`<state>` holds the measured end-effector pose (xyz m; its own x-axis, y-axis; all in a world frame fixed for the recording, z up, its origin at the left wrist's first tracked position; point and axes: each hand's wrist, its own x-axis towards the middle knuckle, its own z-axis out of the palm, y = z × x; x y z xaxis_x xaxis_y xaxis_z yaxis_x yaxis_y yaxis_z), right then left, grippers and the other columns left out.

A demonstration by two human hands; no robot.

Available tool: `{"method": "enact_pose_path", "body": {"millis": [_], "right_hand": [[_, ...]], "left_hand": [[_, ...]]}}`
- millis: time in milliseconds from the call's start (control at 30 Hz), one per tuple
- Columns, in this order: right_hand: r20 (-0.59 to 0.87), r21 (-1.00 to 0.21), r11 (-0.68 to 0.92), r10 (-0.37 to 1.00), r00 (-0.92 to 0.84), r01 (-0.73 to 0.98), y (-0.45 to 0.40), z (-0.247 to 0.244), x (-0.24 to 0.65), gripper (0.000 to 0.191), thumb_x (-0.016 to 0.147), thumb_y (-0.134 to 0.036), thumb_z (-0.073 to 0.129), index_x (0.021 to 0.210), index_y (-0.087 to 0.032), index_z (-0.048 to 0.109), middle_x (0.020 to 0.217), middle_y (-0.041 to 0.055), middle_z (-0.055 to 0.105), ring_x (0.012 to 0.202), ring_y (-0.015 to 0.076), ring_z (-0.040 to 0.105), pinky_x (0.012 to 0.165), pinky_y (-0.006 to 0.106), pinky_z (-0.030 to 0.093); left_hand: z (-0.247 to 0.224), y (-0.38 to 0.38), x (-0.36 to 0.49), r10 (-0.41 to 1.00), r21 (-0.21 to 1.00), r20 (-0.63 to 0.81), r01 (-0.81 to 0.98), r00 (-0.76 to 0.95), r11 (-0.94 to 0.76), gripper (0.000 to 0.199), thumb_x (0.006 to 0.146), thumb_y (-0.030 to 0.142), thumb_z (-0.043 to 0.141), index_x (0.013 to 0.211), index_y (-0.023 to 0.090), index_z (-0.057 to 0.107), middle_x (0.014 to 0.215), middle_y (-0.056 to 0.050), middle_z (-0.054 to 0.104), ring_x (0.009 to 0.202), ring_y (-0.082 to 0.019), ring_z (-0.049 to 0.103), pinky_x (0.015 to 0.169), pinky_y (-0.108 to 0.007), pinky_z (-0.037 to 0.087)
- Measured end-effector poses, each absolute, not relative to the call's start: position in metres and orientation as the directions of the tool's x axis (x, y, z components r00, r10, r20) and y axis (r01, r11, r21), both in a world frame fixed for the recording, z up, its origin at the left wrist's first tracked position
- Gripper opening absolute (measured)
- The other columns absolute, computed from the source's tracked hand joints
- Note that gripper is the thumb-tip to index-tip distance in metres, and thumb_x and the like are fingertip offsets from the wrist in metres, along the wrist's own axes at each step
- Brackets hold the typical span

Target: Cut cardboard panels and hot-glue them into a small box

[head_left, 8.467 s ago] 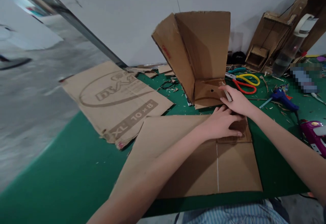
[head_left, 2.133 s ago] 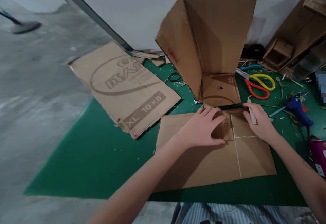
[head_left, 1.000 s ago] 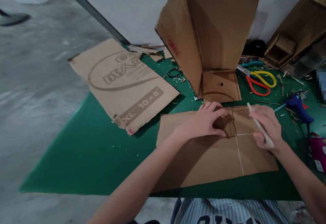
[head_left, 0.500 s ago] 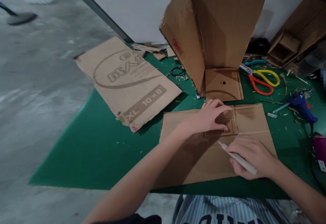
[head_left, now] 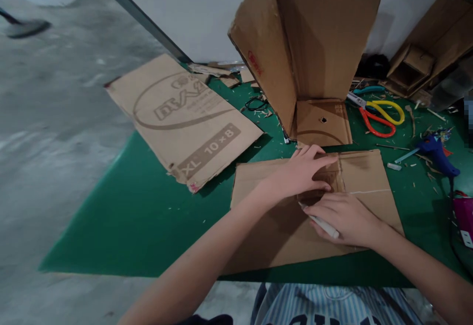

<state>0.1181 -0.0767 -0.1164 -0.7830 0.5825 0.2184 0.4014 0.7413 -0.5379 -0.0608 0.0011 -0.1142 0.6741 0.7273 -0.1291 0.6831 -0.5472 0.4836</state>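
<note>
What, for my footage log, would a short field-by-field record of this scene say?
Left hand: spread over the small cardboard piece
Right hand: gripping a white pen, tip near that piece's lower edge; contact unclear
Under the hands: flat cardboard sheet, white line visible at right
Work surface: green table
Behind: standing cardboard structure, small hole in its bottom flap
Left side: cardboard panel printed XL 10×8
Right side: red-and-yellow-handled scissors; blue glue gun

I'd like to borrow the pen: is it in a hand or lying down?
In a hand: the right hand grips the pen, with its tip pointing toward the cardboard.
</note>
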Motion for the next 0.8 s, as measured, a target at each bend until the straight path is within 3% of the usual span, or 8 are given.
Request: {"method": "enact_pose_path", "body": {"millis": [367, 567, 800], "right_hand": [[0.217, -0.515, 0.752, 0.578, -0.786, 0.411, -0.075, -0.120, 0.116, 0.018, 0.093, -0.017, 0.051, 0.107, -0.019, 0.062, 0.093, 0.0044, 0.074, 0.088, 0.0190, 0.068, 0.076, 0.032, 0.052], [0.221, -0.499, 0.744, 0.604, -0.765, 0.443, -0.075, -0.117, 0.116, 0.013, 0.089, -0.017, 0.054, 0.098, -0.018, 0.063, 0.087, 0.0036, 0.073, 0.083, 0.0189, 0.068, 0.076, 0.032, 0.052], [0.232, -0.499, 0.683, 0.699, -0.677, 0.534, -0.078, -0.110, 0.158, 0.012, 0.086, -0.015, 0.052, 0.093, -0.019, 0.060, 0.077, 0.0027, 0.069, 0.070, 0.0176, 0.063, 0.062, 0.029, 0.046]], "left_hand": [[-0.109, -0.003, -0.059, 0.726, 0.426, -0.124, 0.697, 0.677, -0.577, 0.061, 0.086, 0.046, 0.063, 0.142, 0.032, 0.043, 0.129, -0.008, 0.046, 0.120, -0.027, 0.042, 0.103, -0.043, 0.033], [-0.104, -0.003, -0.058, 0.718, 0.413, -0.151, 0.704, 0.679, -0.578, 0.062, 0.086, 0.044, 0.063, 0.143, 0.030, 0.042, 0.132, -0.009, 0.045, 0.122, -0.027, 0.042, 0.104, -0.042, 0.033], [-0.098, -0.003, -0.056, 0.715, 0.430, -0.212, 0.721, 0.666, -0.544, 0.065, 0.085, 0.050, 0.062, 0.143, 0.030, 0.041, 0.136, -0.009, 0.044, 0.126, -0.029, 0.040, 0.106, -0.045, 0.031]]}}
